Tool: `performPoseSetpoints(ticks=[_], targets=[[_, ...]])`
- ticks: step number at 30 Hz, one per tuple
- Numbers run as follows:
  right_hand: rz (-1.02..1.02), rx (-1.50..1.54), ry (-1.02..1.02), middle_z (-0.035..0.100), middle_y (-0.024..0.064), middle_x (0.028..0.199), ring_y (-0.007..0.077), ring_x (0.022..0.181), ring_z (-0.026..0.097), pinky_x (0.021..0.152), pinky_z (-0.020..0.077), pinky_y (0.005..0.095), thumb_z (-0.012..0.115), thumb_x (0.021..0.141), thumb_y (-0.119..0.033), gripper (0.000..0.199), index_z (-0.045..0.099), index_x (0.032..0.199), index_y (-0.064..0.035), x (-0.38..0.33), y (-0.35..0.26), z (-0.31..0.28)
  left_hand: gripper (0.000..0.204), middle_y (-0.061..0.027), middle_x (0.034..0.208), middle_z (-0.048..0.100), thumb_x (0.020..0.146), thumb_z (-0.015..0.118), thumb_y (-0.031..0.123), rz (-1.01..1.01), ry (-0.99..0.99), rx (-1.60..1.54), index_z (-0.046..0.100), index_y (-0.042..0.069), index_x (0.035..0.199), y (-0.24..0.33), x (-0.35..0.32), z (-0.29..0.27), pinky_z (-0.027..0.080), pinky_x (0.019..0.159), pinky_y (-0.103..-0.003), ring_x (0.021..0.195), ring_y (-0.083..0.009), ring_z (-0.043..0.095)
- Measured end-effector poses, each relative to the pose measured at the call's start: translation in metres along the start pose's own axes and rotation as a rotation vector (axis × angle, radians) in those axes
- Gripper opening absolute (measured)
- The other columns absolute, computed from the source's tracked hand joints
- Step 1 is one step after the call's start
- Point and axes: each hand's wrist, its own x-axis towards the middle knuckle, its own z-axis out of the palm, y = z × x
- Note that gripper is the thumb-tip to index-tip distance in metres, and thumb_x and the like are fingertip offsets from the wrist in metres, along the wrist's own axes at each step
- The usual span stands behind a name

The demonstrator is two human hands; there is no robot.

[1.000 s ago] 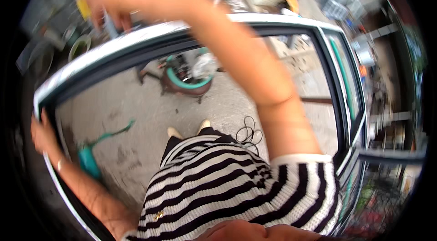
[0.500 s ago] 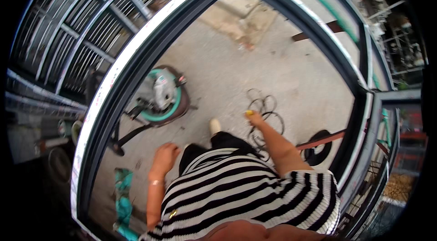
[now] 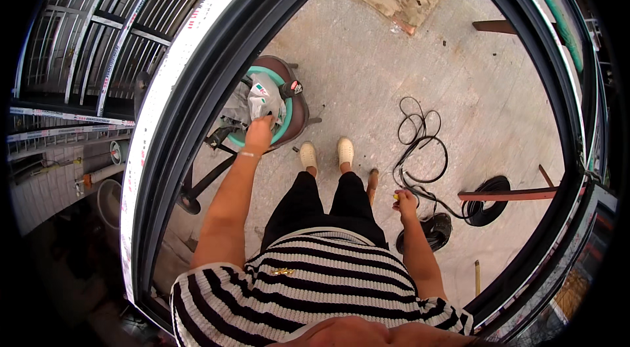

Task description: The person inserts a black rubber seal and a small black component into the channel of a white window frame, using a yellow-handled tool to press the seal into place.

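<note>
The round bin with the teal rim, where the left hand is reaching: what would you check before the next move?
1. Left hand at the bin: ok, over the crumpled bags.
2. Grip on anything there: cannot tell.
3. Right hand closed on a small yellow object: ok.
4. Black cable clear of the shoes: ok, it is coiled to the right.
5. Big dark frame steady: cannot tell.
</note>
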Motion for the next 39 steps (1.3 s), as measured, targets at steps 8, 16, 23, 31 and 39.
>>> performPoseSetpoints(ticks=[8, 16, 23, 31, 39], targets=[[0.048, 0.004, -0.041, 0.063, 0.0056, 0.082, 0.0121, 0.056, 0.058, 0.052, 0.0523, 0.0268, 0.052, 0.092, -0.018, 0.022, 0.067, 0.102, -0.0046, -0.023, 0.032, 0.024, 0.015, -0.0102, 0.080, 0.072, 0.082, 0.060, 0.016, -0.252, -0.239, 0.631, 0.072, 0.013, 0.073, -0.035, 0.042, 0.025, 0.056, 0.068, -0.042, 0.082, -0.0298, 0.071], [-0.017, -0.042, -0.074, 0.062, 0.0058, 0.080, 0.0119, 0.057, 0.058, 0.052, 0.0518, 0.0265, 0.052, 0.093, -0.018, 0.022, 0.067, 0.101, -0.0037, -0.028, 0.015, 0.047, 0.015, -0.0064, 0.073, 0.070, 0.080, 0.061, 0.015, -0.135, -0.101, 0.705, 0.069, 0.012, 0.067, -0.058, 0.038, 0.045, 0.055, 0.067, -0.041, 0.075, -0.0251, 0.069], [0.006, -0.044, -0.095, 0.061, 0.0052, 0.079, 0.0114, 0.057, 0.057, 0.052, 0.0513, 0.0263, 0.051, 0.094, -0.016, 0.021, 0.066, 0.102, -0.0038, -0.005, 0.019, 0.046, 0.015, -0.0145, 0.077, 0.067, 0.078, 0.068, 0.021, -0.398, -0.032, 0.521, 0.066, 0.006, 0.078, -0.082, 0.005, 0.007, 0.055, 0.067, -0.045, 0.076, -0.0337, 0.068], [-0.017, -0.047, -0.110, 0.061, 0.0049, 0.077, 0.0117, 0.056, 0.057, 0.052, 0.0516, 0.0265, 0.051, 0.094, -0.017, 0.021, 0.066, 0.101, -0.0038, 0.002, 0.029, 0.057, 0.012, -0.0141, 0.083, 0.068, 0.085, 0.063, 0.014, -0.346, 0.356, 0.014, 0.064, 0.004, 0.092, 0.007, -0.007, -0.010, 0.050, 0.064, -0.044, 0.071, -0.0352, 0.065], [-0.001, -0.065, -0.121, 0.061, 0.0046, 0.075, 0.0118, 0.055, 0.057, 0.051, 0.0510, 0.0260, 0.052, 0.094, -0.018, 0.021, 0.066, 0.100, -0.0036, 0.003, 0.035, 0.056, 0.024, -0.0085, 0.102, 0.066, 0.085, 0.056, 0.009, 0.296, -0.132, 0.479, 0.062, 0.008, 0.108, -0.006, 0.002, 0.033, 0.054, 0.075, -0.039, 0.089, -0.0267, 0.065]])
